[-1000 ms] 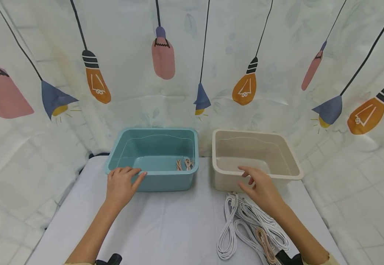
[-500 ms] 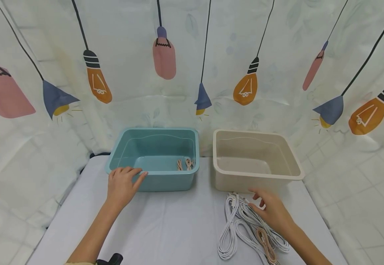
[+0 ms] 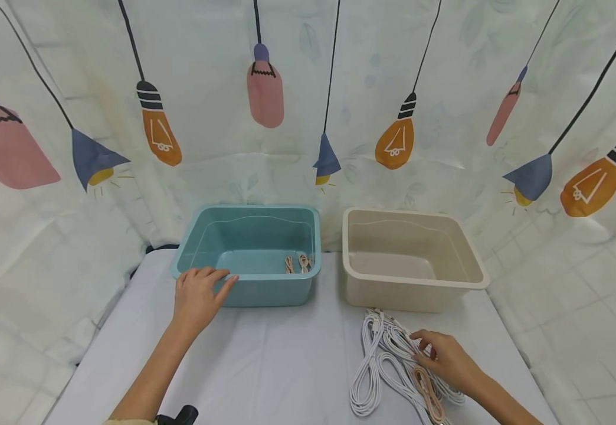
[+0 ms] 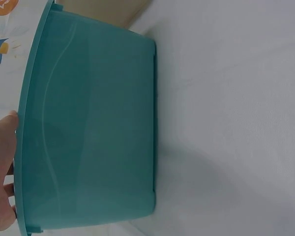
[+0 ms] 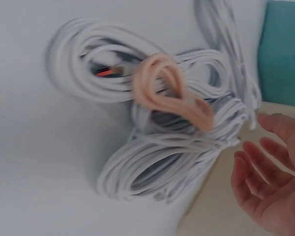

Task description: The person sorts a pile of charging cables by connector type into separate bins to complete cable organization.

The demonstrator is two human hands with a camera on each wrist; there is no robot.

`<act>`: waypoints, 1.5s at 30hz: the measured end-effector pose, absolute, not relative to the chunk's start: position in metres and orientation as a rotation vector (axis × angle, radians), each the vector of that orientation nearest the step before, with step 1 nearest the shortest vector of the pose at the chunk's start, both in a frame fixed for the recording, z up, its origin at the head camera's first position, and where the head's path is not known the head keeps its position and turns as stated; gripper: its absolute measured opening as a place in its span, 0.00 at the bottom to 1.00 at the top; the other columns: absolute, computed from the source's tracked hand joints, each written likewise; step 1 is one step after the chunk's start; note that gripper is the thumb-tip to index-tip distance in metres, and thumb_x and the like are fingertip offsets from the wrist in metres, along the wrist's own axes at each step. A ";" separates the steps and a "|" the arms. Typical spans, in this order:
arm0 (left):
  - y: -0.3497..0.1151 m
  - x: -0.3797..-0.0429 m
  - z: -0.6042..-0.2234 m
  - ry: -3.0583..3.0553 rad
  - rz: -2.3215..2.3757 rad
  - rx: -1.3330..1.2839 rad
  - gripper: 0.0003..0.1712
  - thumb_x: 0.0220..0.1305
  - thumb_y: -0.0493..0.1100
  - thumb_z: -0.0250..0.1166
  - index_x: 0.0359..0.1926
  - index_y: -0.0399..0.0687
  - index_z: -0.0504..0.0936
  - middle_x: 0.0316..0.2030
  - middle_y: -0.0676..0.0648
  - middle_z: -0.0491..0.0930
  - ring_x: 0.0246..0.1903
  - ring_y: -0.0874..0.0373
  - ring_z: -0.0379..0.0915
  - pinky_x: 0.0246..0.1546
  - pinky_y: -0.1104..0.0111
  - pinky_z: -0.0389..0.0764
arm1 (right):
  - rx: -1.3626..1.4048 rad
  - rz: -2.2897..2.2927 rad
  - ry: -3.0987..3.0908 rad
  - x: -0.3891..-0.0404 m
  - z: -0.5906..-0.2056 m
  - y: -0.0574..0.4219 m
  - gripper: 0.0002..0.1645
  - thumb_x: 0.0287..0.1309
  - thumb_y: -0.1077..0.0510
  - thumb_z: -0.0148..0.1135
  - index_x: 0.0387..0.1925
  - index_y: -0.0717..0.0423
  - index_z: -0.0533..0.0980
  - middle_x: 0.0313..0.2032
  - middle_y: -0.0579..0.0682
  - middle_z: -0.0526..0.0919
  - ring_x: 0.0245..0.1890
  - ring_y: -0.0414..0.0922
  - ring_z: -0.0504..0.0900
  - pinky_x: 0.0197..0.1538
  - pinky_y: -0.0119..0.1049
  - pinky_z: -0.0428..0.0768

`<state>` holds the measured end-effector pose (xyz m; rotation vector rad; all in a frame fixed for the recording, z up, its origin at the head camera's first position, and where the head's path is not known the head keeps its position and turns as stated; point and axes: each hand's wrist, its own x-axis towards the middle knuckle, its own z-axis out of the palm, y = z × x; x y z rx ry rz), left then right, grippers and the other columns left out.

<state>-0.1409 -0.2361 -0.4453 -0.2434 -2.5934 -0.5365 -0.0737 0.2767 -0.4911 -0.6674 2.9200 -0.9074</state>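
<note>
My left hand rests lightly at the near-left rim of a teal plastic bin, fingertips at its edge and thumb spread along the front. Over a pile of coiled white cables hovers my right hand, fingers loosely bent and holding nothing. A peach coiled cable lies on top of the white ones, just below and in front of that hand. The right wrist view shows the palm and fingers apart from the coils. Small peach cable bundles lie inside the teal bin at its right end.
A beige bin stands right of the teal one, behind the cable pile; no items show in it. Both bins sit on a white-covered table. A curtain printed with lamps hangs close behind them.
My right hand has moved from the beige bin's front rim back towards me and down over the cable pile. My left hand has stayed at the teal bin's rim.
</note>
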 end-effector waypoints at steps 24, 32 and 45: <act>-0.236 -0.140 -0.445 -2.603 -0.521 -0.243 0.17 0.68 0.47 0.74 0.49 0.38 0.91 0.46 0.35 0.88 0.51 0.31 0.78 0.60 0.33 0.69 | -0.851 -1.096 2.576 -0.074 -0.517 0.304 0.08 0.59 0.67 0.73 0.29 0.57 0.80 0.24 0.37 0.77 0.25 0.25 0.69 0.24 0.28 0.73; -0.236 -0.140 -0.444 -2.601 -0.517 -0.244 0.17 0.68 0.47 0.74 0.49 0.38 0.91 0.46 0.35 0.88 0.51 0.31 0.78 0.60 0.33 0.69 | -0.835 -1.089 2.503 -0.080 -0.509 0.307 0.05 0.65 0.67 0.68 0.35 0.59 0.79 0.31 0.41 0.82 0.31 0.29 0.77 0.31 0.30 0.79; -0.235 -0.140 -0.443 -2.613 -0.529 -0.239 0.18 0.68 0.47 0.73 0.50 0.38 0.90 0.47 0.34 0.88 0.52 0.30 0.77 0.61 0.32 0.69 | -0.890 -1.178 2.481 -0.089 -0.488 0.299 0.02 0.74 0.66 0.60 0.41 0.61 0.76 0.36 0.49 0.85 0.33 0.33 0.84 0.30 0.33 0.85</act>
